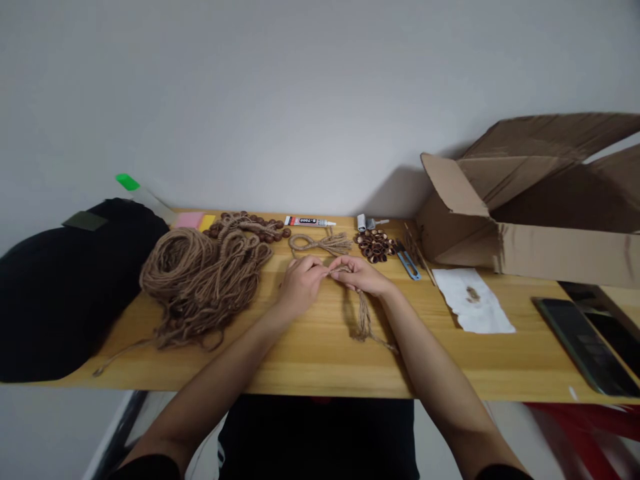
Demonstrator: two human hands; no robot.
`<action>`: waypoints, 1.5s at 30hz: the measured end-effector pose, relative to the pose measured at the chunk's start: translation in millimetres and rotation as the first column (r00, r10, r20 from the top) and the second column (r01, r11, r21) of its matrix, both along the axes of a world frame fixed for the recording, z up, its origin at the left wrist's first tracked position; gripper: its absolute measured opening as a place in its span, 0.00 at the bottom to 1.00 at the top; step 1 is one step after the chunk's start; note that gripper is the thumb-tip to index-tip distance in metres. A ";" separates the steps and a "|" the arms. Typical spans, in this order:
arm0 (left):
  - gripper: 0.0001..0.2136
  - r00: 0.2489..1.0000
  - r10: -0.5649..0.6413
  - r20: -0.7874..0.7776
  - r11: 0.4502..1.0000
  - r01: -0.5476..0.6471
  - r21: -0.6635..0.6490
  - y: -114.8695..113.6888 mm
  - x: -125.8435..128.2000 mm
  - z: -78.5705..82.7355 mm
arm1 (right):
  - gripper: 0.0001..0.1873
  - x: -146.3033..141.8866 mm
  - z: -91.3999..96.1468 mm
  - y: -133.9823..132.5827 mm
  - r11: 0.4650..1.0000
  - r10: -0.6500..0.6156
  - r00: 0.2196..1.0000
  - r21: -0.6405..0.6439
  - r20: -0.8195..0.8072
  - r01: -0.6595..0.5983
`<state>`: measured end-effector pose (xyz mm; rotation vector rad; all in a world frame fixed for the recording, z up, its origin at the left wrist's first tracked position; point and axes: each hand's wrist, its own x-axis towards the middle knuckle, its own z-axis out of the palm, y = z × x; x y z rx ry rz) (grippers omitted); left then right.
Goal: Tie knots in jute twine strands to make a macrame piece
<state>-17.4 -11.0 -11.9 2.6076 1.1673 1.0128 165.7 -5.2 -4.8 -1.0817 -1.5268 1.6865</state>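
Note:
My left hand [301, 283] and my right hand [361, 275] meet above the middle of the table, fingers pinched on a brown jute cord [364, 313]. Its frayed strands hang from beneath my right hand down to the wood. The part between my fingertips is small and mostly covered. Just beyond my hands lies a looped jute cord [320, 245] with a tassel-like end. Left of my left hand is a large heap of jute cord [215, 287]. Several dark brown hollow shell-like pieces [374, 246] sit past my right hand.
Along the wall are brown beads [270, 231], a glue tube [309, 221] and a small bottle [375, 223]. Blue thread snips [407, 260], a stained tissue [474, 300], a phone [585, 343] and an open cardboard box [555, 250] are rightward. A black cap [75, 287] stands left.

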 end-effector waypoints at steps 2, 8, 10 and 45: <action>0.08 0.999 -0.029 0.034 1.000 0.029 -0.006 1.3 -0.1 -1.5 | 0.17 0.2 -0.6 0.0 1.000 0.007 1.000 0.000 -0.001 -0.007; 0.07 0.990 -0.080 0.118 0.996 0.084 -0.036 5.0 -0.4 -3.5 | 0.16 1.2 -6.1 0.5 1.000 0.002 1.000 0.024 -0.020 -0.002; 0.07 0.982 -0.087 0.168 0.992 0.100 -0.071 5.9 0.0 -3.7 | 0.16 1.3 -7.2 0.7 1.000 0.006 1.000 0.029 -0.025 -0.006; 0.10 0.643 0.394 0.657 0.600 0.361 -0.713 5.7 10.9 -7.8 | 0.15 -2.7 -4.5 0.0 0.999 -0.043 0.998 0.025 -0.034 0.044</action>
